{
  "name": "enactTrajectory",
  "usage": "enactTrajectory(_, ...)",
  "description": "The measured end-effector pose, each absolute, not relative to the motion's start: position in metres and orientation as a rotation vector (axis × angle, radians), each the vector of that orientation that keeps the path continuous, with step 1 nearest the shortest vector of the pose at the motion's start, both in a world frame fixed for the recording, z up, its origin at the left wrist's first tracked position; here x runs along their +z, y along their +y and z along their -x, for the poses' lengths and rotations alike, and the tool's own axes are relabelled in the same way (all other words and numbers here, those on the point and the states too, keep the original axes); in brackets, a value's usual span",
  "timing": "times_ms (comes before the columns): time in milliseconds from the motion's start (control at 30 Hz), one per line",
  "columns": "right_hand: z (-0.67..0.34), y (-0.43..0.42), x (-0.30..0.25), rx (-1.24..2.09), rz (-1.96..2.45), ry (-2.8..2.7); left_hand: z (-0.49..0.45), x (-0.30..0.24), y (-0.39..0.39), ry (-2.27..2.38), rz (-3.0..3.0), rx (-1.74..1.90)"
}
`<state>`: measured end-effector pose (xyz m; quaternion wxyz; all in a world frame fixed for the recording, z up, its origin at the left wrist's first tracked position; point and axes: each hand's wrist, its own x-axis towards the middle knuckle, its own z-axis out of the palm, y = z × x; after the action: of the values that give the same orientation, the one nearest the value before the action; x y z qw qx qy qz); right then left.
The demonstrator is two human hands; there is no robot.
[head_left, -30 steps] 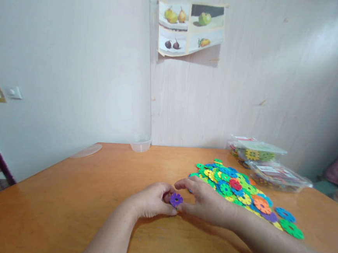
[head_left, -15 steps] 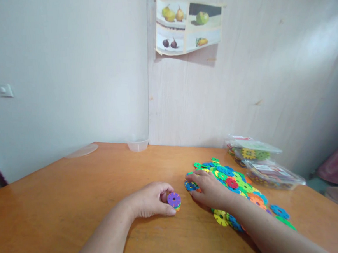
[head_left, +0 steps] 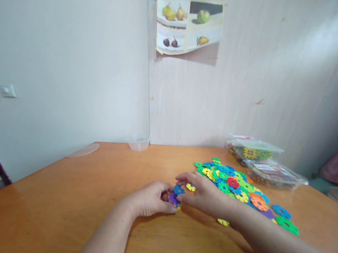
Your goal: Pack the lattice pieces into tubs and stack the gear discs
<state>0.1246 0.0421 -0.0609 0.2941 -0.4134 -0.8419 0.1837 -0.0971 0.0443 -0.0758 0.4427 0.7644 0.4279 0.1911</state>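
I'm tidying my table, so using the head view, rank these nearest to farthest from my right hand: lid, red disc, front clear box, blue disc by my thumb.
From your right hand:
1. Blue disc, at your thumb.
2. Red disc, in the pile to the right.
3. Front box, beyond the pile, right.
4. Lid, far left edge.

Right hand [head_left: 205, 194] withdrawn from the pile of discs [head_left: 224, 187] since half a second ago; blue disc [head_left: 178, 189] now in its grasp, overlapping in view the purple disc [head_left: 172, 199] at the left hand [head_left: 149, 199].
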Motion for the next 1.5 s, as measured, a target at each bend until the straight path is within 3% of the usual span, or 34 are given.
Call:
enactTrajectory(133, -0.119, 0.039, -0.061, 0.479, 1.112, -2.267, 0.097, -0.072, 0.042, 1.098, -1.902, 0.480)
enactTrajectory(533, -0.155, 0.063, -0.065, 0.013, 1.356, -2.506, 0.095, -0.070, 0.040, 1.104, -1.976, 0.476)
enactTrajectory(833, -0.152, 0.067, -0.065, 0.035, 1.363, -2.430, 0.094, -0.064, 0.038, 1.114, -1.959, 0.467)
enactTrajectory(1100, -0.132, 0.048, -0.060, 0.466, 1.159, -2.229, 0.093, -0.067, 0.038, 1.107, -1.921, 0.487)
enactTrajectory(1300, -0.122, 0.042, -0.060, 0.439, 1.099, -2.246, 0.093, -0.069, 0.039, 1.151, -1.978, 0.499)
enactTrajectory(1500, -0.147, 0.066, -0.062, 0.202, 1.282, -2.273, 0.093, -0.067, 0.039, 1.177, -1.967, 0.474)
